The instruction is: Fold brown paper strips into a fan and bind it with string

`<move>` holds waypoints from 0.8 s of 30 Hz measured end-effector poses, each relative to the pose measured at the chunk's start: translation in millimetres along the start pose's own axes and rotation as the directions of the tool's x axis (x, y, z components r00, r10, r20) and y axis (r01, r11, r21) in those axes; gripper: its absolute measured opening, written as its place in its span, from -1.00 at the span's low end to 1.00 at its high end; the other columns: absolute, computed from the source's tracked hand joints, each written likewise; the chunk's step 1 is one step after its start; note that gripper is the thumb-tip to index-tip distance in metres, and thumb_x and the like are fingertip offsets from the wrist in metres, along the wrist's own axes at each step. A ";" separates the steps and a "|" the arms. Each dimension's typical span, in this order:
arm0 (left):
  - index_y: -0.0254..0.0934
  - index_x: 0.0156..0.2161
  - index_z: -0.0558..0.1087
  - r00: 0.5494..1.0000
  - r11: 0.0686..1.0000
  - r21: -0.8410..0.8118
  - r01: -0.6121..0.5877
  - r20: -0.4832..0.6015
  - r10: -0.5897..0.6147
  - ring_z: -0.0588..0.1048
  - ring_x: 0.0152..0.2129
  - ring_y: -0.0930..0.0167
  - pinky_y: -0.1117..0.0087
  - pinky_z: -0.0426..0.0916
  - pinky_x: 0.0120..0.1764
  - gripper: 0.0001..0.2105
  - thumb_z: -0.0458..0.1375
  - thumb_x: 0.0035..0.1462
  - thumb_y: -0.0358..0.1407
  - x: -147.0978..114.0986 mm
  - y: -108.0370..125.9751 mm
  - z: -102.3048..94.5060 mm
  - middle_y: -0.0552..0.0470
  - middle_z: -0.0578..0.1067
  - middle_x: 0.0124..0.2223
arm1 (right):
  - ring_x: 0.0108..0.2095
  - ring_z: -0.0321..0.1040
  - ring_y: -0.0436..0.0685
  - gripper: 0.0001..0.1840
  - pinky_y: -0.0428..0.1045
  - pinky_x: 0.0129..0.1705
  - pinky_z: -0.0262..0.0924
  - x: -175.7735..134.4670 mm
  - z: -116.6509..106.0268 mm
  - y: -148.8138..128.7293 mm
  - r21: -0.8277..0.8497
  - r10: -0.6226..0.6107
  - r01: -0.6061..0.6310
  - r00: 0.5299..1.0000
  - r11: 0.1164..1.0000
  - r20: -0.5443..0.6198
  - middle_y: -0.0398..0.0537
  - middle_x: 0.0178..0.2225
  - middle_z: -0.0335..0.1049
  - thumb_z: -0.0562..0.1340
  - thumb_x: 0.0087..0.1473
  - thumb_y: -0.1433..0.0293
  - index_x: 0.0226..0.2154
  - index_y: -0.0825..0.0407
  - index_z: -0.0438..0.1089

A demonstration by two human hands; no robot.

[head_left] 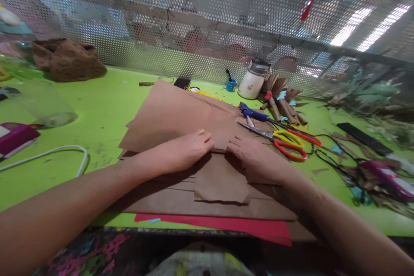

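A large sheet of brown paper (174, 114) lies across a stack of brown sheets (161, 200), its near edge lifted a little. My left hand (190, 151) is closed on that near edge, thumb hidden below it. A short way to the right, my right hand (255, 157) grips the same edge with fingers bent over it. Between and below the hands, a smaller brown paper piece (221, 181) with trimmed corners rests on the stack. Red paper (213, 223) sticks out under the stack. Beside my right hand lie scissors (274, 136) with yellow and orange handles.
A blue glue gun (254, 113) lies behind the scissors. Farther back stand a white jar (254, 79) and a small blue pot (231, 85). Rolled paper bundles (284, 105) and cords are on the right. A white cable (48, 152) and clear container (48, 105) are left.
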State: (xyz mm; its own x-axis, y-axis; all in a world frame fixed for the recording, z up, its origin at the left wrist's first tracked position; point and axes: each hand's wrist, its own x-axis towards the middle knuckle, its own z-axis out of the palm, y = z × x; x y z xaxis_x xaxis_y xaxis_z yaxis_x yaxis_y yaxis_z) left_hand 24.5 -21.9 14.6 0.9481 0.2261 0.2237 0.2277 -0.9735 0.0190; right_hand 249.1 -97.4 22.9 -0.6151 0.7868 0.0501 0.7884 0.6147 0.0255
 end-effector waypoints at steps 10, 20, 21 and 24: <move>-0.36 -0.29 0.41 0.999 0.996 0.089 -0.015 0.047 0.010 0.33 -0.36 0.32 0.34 0.23 -0.26 -0.85 0.00 0.12 -0.48 3.0 4.1 -3.6 -0.12 0.40 -0.28 | -0.30 0.17 0.17 -0.88 0.02 -0.31 0.04 0.8 11.3 -1.3 -0.162 -0.010 0.003 0.999 0.987 -0.043 0.04 -0.32 0.31 0.12 0.03 0.57 -0.32 0.10 0.29; -0.32 -0.57 0.24 0.892 0.676 -0.586 0.448 0.241 -0.382 0.17 -0.61 0.51 0.46 0.05 -0.49 -0.63 -0.11 0.24 -0.22 9.2 -5.9 -24.7 0.13 0.21 -0.59 | -0.32 0.14 0.13 -0.88 0.00 -0.37 0.00 2.5 6.6 -12.9 -0.072 0.075 -0.097 0.963 0.993 -0.258 0.03 -0.34 0.26 0.09 0.06 0.51 -0.30 0.09 0.30; -0.32 -0.57 0.23 0.888 0.624 -0.635 0.456 0.276 -0.369 0.15 -0.60 0.52 0.46 0.04 -0.49 -0.62 -0.10 0.23 -0.19 8.9 -5.8 -25.8 0.13 0.21 -0.58 | -0.34 0.14 0.11 -0.88 0.00 -0.39 0.00 2.2 6.3 -15.1 -0.062 0.084 -0.106 0.954 0.992 -0.288 0.02 -0.34 0.25 0.09 0.07 0.50 -0.29 0.09 0.31; -0.33 -0.53 0.27 0.886 0.458 -0.762 0.458 0.350 -0.304 0.18 -0.55 0.50 0.46 0.09 -0.44 -0.62 -0.05 0.21 -0.11 6.6 -4.0 -27.4 0.12 0.25 -0.53 | -0.38 0.14 0.09 -0.86 -0.01 -0.43 0.00 0.9 6.0 -18.3 -0.042 0.060 -0.079 0.940 0.996 -0.336 0.02 -0.32 0.26 0.10 0.10 0.48 -0.24 0.10 0.30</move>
State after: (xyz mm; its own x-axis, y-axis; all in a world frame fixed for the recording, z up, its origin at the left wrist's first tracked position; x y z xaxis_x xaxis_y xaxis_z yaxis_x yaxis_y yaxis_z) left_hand 23.7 -17.5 42.8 0.8486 0.5077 -0.1489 0.3695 -0.3672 0.8536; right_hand 234.0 -107.6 16.6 -0.5271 0.7580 0.3842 0.8342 0.5478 0.0636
